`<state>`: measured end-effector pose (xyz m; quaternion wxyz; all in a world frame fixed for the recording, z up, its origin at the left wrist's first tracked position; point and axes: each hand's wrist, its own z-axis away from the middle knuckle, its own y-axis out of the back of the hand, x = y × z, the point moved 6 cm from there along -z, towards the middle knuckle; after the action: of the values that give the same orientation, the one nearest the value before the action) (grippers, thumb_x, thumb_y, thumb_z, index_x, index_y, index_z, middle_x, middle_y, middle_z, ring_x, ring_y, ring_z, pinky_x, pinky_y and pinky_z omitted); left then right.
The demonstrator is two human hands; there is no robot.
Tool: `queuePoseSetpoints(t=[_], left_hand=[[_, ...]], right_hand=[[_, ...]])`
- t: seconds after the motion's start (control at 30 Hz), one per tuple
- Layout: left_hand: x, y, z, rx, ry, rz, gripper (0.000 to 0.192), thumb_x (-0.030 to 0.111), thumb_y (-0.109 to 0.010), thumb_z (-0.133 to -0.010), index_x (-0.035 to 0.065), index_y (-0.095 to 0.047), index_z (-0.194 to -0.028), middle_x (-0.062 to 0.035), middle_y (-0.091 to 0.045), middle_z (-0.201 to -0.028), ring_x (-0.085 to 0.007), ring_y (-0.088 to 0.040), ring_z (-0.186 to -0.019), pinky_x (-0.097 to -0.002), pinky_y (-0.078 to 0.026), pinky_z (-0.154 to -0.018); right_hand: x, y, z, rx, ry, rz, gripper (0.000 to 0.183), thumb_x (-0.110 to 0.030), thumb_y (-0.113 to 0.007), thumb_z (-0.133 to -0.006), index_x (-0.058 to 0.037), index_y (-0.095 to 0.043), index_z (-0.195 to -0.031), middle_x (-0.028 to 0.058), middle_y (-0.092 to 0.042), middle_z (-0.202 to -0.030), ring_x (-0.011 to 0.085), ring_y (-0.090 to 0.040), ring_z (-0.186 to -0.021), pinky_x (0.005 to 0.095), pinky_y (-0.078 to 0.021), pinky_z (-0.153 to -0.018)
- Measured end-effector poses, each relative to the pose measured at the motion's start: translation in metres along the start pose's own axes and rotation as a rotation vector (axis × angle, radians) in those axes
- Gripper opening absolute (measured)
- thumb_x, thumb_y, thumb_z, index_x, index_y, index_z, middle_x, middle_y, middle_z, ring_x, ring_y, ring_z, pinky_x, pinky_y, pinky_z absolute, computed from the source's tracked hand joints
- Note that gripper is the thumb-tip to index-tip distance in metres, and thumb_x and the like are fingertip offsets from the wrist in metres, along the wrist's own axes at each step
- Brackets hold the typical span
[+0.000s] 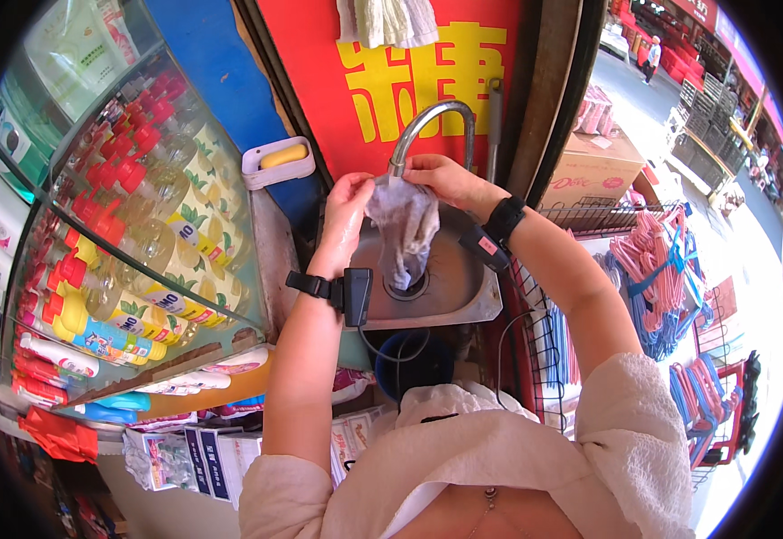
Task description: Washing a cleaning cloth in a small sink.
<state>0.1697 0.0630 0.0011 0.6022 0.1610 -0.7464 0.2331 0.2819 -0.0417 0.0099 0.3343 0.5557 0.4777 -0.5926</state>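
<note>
A wet, greyish cloth (406, 219) hangs from both hands directly beneath the mouth of a curved chrome faucet (425, 120). My left hand (345, 209) pinches its upper left corner between thumb and fingertips. At the upper right edge, my right hand (446, 180) grips the fabric close to the spout. Below is a small stainless steel sink (462, 290), and the cloth's lower end dangles over its drain (410, 291). Whether water is running cannot be made out clearly. Each wrist wears a black strap with a small device.
Left of the sink stands a glass shelf of OMO pump bottles (182, 256). A soap dish (251, 176) holds a yellow soap bar (283, 156). Light cloths (386, 21) hang above the faucet. On the right are a cardboard carton (590, 168) and bundled hangers (654, 269); a dark bucket (413, 367) stands below.
</note>
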Motion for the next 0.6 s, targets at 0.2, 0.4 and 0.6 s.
queuePoseSetpoints(t=[0.2, 0.4, 0.6], left_hand=[[-0.01, -0.018, 0.014, -0.177, 0.158, -0.054, 0.022, 0.026, -0.053, -0.085, 0.0054, -0.055, -0.094, -0.0008, -0.058, -0.087, -0.0089, -0.053, -0.077, -0.0224, -0.04, -0.066], [0.017, -0.009, 0.02, 0.139, -0.045, 0.02, 0.015, 0.017, -0.054, -0.084, 0.0019, -0.056, -0.084, 0.0018, -0.054, -0.074, -0.0049, -0.046, -0.068, -0.019, -0.036, -0.061], [0.068, 0.003, 0.031, 0.334, -0.331, -0.163, 0.021, 0.02, -0.056, -0.083, -0.0009, -0.054, -0.083, 0.0026, -0.048, -0.07, -0.0046, -0.04, -0.065, -0.0203, -0.034, -0.058]], right_hand=[[-0.012, -0.001, 0.016, -0.007, 0.014, 0.051, 0.023, -0.016, -0.061, -0.079, -0.0015, -0.054, -0.097, 0.0037, -0.056, -0.088, 0.0122, -0.051, -0.086, 0.0237, -0.0395, -0.079], [0.019, 0.001, 0.019, -0.115, -0.051, 0.5, 0.038, -0.021, -0.065, -0.071, 0.0021, -0.055, -0.099, 0.0083, -0.059, -0.086, 0.0155, -0.053, -0.083, 0.0264, -0.0407, -0.075], [0.041, 0.0, 0.009, -0.062, -0.1, 0.808, 0.039, -0.017, -0.052, -0.073, 0.0014, -0.052, -0.108, 0.0113, -0.06, -0.091, 0.0172, -0.055, -0.088, 0.0284, -0.0422, -0.077]])
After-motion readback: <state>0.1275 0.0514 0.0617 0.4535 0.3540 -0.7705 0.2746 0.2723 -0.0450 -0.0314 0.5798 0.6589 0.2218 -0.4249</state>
